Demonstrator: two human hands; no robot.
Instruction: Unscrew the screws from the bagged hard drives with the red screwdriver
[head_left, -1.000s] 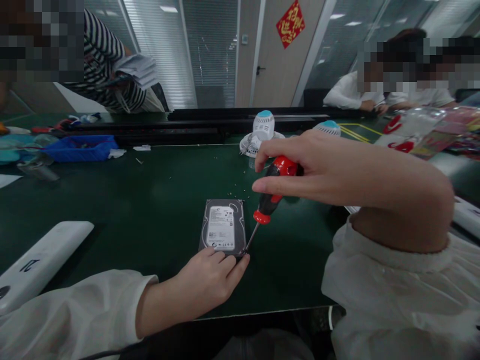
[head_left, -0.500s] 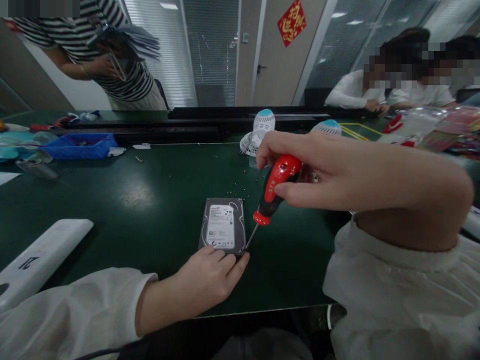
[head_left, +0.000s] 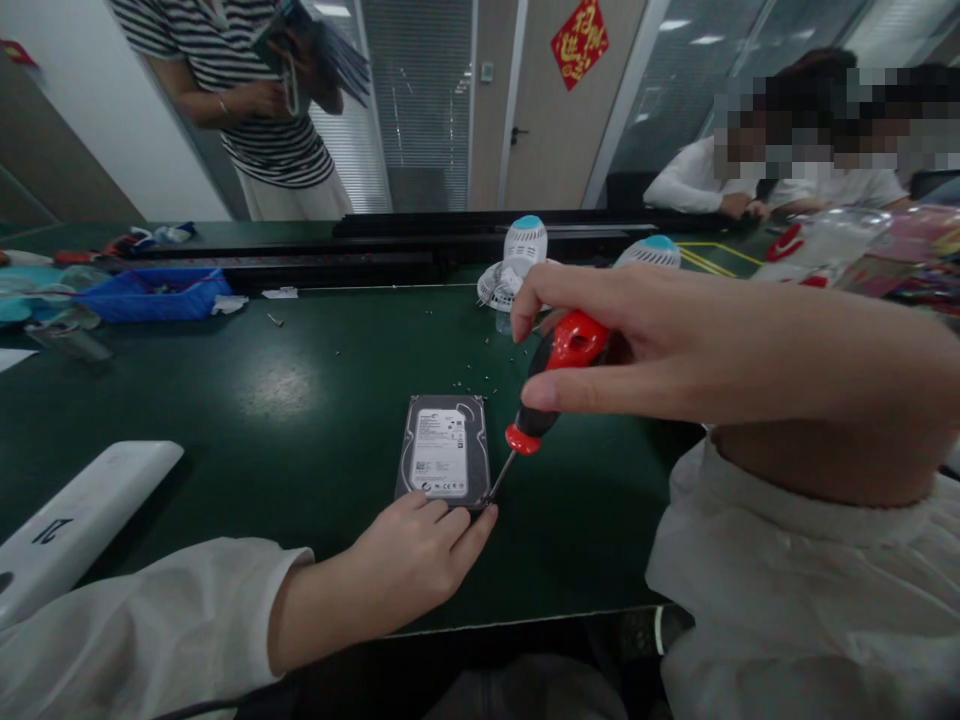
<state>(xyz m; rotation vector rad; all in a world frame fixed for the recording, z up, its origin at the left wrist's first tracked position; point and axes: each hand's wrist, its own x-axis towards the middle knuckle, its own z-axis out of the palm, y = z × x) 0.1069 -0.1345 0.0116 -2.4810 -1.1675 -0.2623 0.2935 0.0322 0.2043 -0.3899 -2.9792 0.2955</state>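
Observation:
A Seagate-style 3.5-inch hard disk drive (head_left: pixel 442 450) lies label-up on the dark green work mat (head_left: pixel 225 440). My left hand (head_left: pixel 412 565) rests on its near edge, with the fingers pressed against the metal case. My right hand (head_left: pixel 675 365) is raised above the mat, its fingers and thumb around the handle of a red and black screwdriver (head_left: pixel 559 370). The screwdriver's thin steel shaft slants down, and its tip meets the drive's near right corner. The tip's contact point is partly hidden by my left fingers.
Tiny screws (head_left: pixel 469 385) are scattered on the mat beyond the drive. A long white bar (head_left: pixel 82 515) lies to the left. Farther off stand a blue plastic tray (head_left: pixel 154 295) and white devices with teal tops (head_left: pixel 525 240). A standing person (head_left: pixel 247 110) and seated co-workers (head_left: pixel 720 175) are beyond.
My right hand's fingers have shifted around the screwdriver handle, which has turned. The tip stays at the drive's corner. The standing person has moved farther off.

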